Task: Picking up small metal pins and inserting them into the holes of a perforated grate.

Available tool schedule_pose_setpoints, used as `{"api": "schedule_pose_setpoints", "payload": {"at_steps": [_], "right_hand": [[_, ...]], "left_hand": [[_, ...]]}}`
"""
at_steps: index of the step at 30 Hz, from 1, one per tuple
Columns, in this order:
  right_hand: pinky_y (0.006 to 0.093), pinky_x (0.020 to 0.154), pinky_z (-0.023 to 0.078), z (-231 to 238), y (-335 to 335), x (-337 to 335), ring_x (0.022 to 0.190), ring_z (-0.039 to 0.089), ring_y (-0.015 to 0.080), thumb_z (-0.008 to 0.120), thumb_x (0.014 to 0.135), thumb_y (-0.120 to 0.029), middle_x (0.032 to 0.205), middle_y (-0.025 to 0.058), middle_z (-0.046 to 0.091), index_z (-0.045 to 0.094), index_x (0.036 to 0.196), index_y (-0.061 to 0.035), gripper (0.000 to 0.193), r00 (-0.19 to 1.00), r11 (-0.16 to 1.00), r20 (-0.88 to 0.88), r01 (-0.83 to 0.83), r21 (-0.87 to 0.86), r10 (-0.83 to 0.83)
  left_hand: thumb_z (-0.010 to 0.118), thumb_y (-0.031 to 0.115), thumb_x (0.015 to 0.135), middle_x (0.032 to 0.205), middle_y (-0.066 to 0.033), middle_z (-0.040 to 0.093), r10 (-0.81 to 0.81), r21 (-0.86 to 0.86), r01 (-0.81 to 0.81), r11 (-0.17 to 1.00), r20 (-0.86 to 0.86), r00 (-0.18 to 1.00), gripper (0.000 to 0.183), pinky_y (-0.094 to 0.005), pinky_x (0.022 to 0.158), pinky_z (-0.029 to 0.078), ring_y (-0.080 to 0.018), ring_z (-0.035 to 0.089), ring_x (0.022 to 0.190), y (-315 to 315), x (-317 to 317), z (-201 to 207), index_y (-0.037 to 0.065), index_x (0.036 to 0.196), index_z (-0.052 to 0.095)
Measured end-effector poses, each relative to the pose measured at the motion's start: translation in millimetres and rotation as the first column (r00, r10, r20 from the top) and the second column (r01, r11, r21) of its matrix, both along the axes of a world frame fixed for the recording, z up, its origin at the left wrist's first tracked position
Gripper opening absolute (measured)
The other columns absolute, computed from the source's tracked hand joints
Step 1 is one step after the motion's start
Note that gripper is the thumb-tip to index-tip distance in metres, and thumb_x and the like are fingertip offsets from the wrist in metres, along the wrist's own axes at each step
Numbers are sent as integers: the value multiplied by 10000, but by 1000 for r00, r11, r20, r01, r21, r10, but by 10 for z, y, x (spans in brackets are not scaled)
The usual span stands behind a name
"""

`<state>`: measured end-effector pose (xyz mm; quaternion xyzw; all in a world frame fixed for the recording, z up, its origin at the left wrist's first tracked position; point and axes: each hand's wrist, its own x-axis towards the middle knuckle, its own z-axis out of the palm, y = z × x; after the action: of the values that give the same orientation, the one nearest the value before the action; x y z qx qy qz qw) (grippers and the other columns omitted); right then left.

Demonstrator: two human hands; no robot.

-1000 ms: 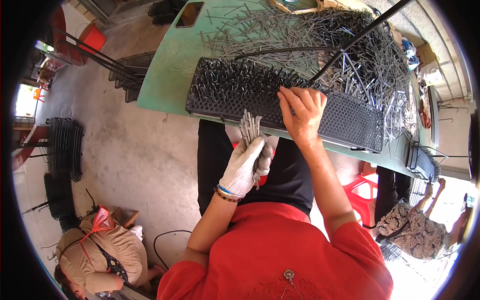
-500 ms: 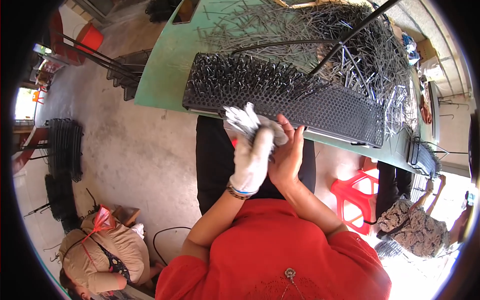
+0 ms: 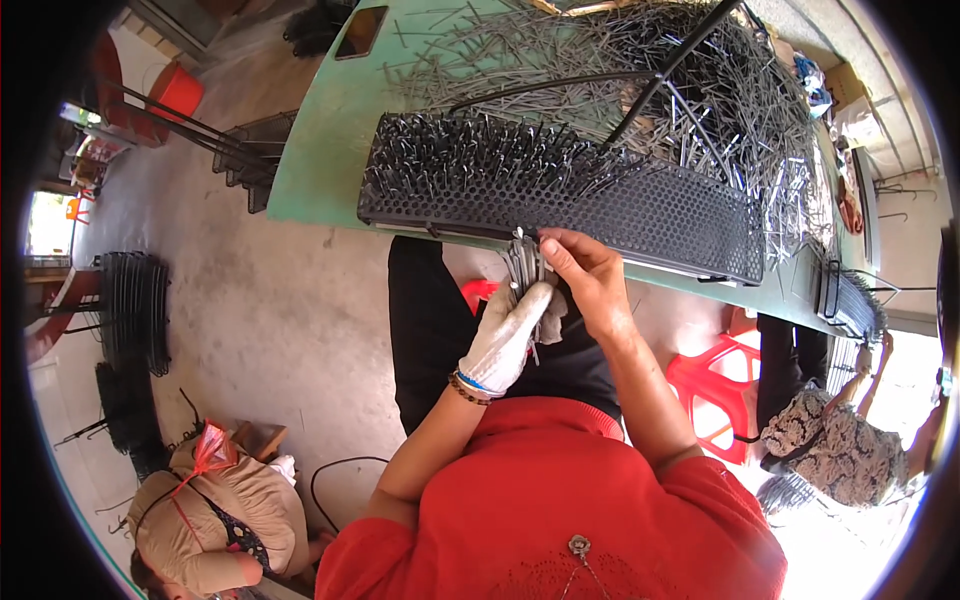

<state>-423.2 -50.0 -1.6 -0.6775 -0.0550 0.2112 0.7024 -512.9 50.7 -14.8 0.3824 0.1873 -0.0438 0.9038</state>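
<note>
My left hand (image 3: 505,335), in a white knitted glove, is closed round a bundle of thin grey metal rods (image 3: 522,262) that stands nearly upright. My bare right hand (image 3: 594,282) is beside it, thumb and forefinger pinched at the bundle's upper end. What sits between those fingertips is too small to make out. Just beyond both hands lies a long black perforated rack (image 3: 670,225) at the table's near edge. Dark rods (image 3: 460,155) stand packed in its left and middle holes, while the holes toward its right end show no rods.
Behind the rack, a heap of loose rods (image 3: 740,110) spreads over the green table (image 3: 320,150). A black bar frame (image 3: 655,85) rises above the rack. A red plastic stool (image 3: 700,385) is at right. One person (image 3: 215,500) sits low at left; another (image 3: 835,440) works at far right.
The bundle has turned from leaning left to nearly upright in my left hand. My right hand has gone from an open palm against it to a pinch at its top.
</note>
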Motion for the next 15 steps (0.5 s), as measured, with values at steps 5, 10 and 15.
{"api": "schedule_pose_setpoints", "payload": {"at_steps": [5, 10, 15], "right_hand": [[222, 659, 497, -85, -162, 65, 735, 604, 76, 704, 869, -148, 820, 56, 685, 680, 1041, 39, 255, 999, 996, -27, -48, -77, 46], [225, 658, 506, -199, -240, 0, 730, 618, 86, 693, 872, -129, 828, 77, 695, 673, 1059, 54, 263, 999, 986, -10, -48, -158, 47], [226, 668, 512, -151, -215, 11, 753, 634, 98, 686, 871, -100, 857, 81, 697, 655, 1093, 61, 276, 999, 990, 25, -36, -139, 40]], "left_hand": [[545, 240, 970, 771, 4, 600, -80, -118, 65, 991, -128, 989, 202, -200, 487, 430, -56, 536, 554, -15, 1, 29, 81, 1094, 541], [557, 262, 964, 776, -7, 608, -121, -144, 97, 985, -164, 979, 236, -205, 490, 453, -66, 565, 569, 40, -51, 7, 76, 1108, 542], [548, 267, 966, 785, -27, 622, -126, -9, 126, 992, -124, 984, 243, -228, 495, 509, -98, 613, 595, 73, -23, -14, 62, 1095, 551]]}}
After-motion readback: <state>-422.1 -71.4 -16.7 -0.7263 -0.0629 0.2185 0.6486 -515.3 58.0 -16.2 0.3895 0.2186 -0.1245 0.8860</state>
